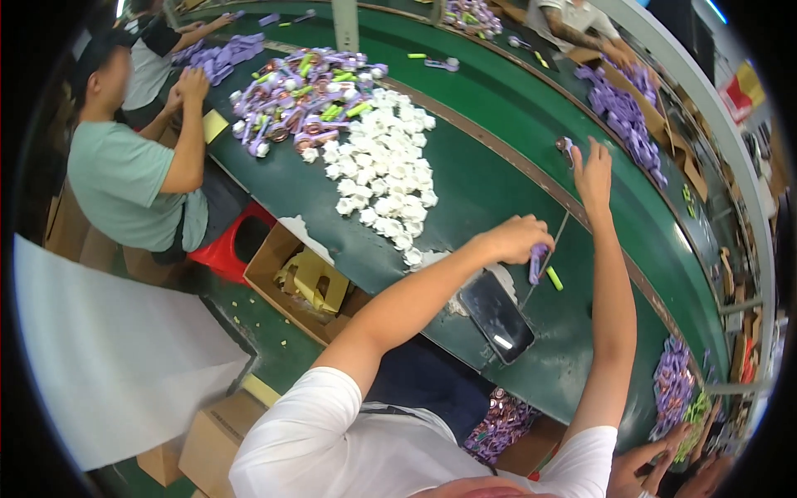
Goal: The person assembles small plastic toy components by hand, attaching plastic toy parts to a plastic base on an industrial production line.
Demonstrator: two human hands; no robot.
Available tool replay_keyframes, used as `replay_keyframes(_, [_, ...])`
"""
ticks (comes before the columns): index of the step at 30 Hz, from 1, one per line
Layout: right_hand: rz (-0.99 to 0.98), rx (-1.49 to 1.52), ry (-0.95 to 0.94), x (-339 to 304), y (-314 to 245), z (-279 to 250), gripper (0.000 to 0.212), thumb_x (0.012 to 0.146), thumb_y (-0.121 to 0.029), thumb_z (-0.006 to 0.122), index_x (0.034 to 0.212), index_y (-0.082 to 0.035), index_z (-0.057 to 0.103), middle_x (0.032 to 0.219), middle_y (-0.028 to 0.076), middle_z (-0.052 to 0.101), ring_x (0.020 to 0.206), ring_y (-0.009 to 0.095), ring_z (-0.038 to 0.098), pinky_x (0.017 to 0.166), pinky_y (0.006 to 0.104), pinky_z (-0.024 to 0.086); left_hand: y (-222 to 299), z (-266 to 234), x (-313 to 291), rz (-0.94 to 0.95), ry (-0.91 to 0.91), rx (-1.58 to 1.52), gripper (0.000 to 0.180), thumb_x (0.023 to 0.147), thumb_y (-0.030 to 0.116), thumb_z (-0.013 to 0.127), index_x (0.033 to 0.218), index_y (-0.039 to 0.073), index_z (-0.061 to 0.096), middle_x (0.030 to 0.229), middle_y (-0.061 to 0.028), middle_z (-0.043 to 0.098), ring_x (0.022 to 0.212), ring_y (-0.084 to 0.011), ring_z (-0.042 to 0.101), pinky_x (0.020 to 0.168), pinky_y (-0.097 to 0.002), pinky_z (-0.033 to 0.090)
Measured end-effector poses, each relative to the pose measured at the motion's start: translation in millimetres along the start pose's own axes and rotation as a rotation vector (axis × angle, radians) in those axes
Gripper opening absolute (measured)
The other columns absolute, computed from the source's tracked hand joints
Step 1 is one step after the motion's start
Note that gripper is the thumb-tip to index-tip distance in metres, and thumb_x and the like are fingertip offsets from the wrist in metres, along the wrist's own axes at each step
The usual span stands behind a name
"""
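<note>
My left hand (pixel 521 239) is closed over the work table, its fingers round a slim purple plastic part (pixel 539 264) that points down. Just beside that part lies a short lime-green stick (pixel 554 278). Further out, my right hand (pixel 593 170) reaches over the green belt with its fingers apart. At its thumb is a purple piece with a round, copper-coloured end (pixel 566 147); whether the thumb touches it I cannot tell. A black phone (pixel 498 314) lies on the table below my left forearm.
White flower-shaped pieces (pixel 386 162) are heaped left of my hands, beside a mixed pile of purple and green parts (pixel 290 95). A metal post (pixel 345 25) stands at the back. Co-workers sit left and across the belt. An open cardboard box (pixel 282 249) stands below the table edge.
</note>
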State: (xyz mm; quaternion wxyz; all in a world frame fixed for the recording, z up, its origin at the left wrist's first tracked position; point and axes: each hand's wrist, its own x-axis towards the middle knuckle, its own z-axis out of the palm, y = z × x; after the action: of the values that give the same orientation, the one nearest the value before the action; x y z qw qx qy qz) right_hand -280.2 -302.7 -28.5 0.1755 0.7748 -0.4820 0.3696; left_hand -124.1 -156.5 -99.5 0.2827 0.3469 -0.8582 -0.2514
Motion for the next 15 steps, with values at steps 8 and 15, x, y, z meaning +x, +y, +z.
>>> replay_keyframes(8, [-0.218, 0.723, -0.857, 0, -130, 25, 0.049, 0.08, -0.012, 0.074, 0.126, -0.008, 0.057, 0.103, 0.013, 0.061, 0.077, 0.021, 0.062, 0.073, 0.034, 0.052, 6, -7, 14, -0.041, -0.136, -0.353, 0.031, 0.074, 0.01, 0.071, 0.105, 0.008, 0.066, 0.105, -0.0127, 0.065, 0.1, -0.0262, 0.06, 0.086, -0.0372, 0.047])
replay_keyframes(15, [-0.329, 0.688, -0.678, -22, -212, 57, 0.029, 0.087, -0.022, 0.068, 0.112, -0.007, 0.065, 0.09, 0.015, 0.063, 0.073, 0.025, 0.064, 0.067, 0.0328, 0.053, -38, 58, 31, -0.224, 0.339, -1.445, 0.046, 0.088, 0.02, 0.07, 0.127, 0.0, 0.056, 0.114, -0.0114, 0.062, 0.102, -0.0185, 0.059, 0.091, -0.0333, 0.047])
